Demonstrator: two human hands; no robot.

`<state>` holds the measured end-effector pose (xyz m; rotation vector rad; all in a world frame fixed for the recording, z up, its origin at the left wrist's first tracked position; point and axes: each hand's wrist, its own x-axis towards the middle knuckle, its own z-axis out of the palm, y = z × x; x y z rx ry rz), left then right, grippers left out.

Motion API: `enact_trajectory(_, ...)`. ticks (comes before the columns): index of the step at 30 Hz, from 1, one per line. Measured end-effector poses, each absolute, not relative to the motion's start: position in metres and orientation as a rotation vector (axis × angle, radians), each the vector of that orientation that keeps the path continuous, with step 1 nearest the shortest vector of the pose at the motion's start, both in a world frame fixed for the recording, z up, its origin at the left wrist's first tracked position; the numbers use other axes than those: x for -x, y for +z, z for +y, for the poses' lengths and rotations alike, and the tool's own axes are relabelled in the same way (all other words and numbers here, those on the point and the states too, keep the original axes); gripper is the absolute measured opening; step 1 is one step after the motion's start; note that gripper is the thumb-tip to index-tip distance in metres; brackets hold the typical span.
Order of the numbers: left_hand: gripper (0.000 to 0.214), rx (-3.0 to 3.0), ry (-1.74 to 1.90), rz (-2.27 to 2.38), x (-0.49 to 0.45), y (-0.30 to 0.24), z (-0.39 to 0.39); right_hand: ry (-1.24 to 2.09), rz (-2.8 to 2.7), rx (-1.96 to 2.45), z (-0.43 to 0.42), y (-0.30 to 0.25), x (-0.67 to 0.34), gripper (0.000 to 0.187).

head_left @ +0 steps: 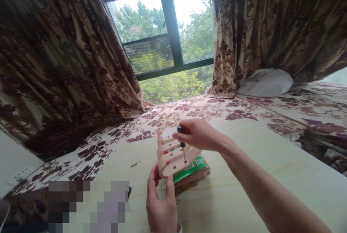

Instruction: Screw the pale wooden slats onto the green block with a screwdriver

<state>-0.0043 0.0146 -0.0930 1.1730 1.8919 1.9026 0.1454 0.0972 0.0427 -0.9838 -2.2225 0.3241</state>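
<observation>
My right hand (196,133) is wrapped round the dark handle of a screwdriver (184,149), which stands nearly upright. The tip of its shaft meets a dark hole or screw in the front slat of a pale slatted wooden piece (177,167). Several rounded slats with dark holes or screws make up this piece. At its near left corner, my left hand (162,197) grips the slatted piece between thumb and fingers. Beneath lies a thick block with a green printed top (193,169) and rough brown sides.
A pale wooden board (244,178) carries the work. Around it spreads a floral cloth (151,126), with a white plastic bag (267,83) at the back right. Patterned curtains (225,45) flank a window (176,26). A pixelated patch hides the lower left.
</observation>
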Motion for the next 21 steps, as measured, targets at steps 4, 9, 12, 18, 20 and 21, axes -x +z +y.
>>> enact_trajectory(4,0.055,-1.186,1.910,1.880,0.0043,-0.0930,0.0145,0.386,-2.326,0.781,0.0909,0.0440,-0.1431,0.012)
enact_trajectory(9,0.055,-1.184,1.927,1.882,0.0050,-0.0932,0.0137,0.344,-2.292,0.897,0.0952,0.0421,-0.1429,0.025)
enact_trajectory(12,0.055,-1.189,1.907,1.882,0.0056,-0.0935,0.0131,0.331,-2.248,0.980,0.0984,0.0418,-0.1444,0.027)
enact_trajectory(18,0.055,-1.178,1.919,1.868,0.0057,-0.0943,0.0139,0.392,-2.333,0.804,0.0921,0.0429,-0.1428,0.014)
enact_trajectory(20,0.054,-1.177,1.918,1.866,0.0054,-0.0944,0.0141,0.370,-2.323,0.847,0.0928,0.0418,-0.1417,0.019)
enact_trajectory(21,0.054,-1.179,1.918,1.867,0.0054,-0.0944,0.0141,0.354,-2.307,0.893,0.0939,0.0411,-0.1414,0.021)
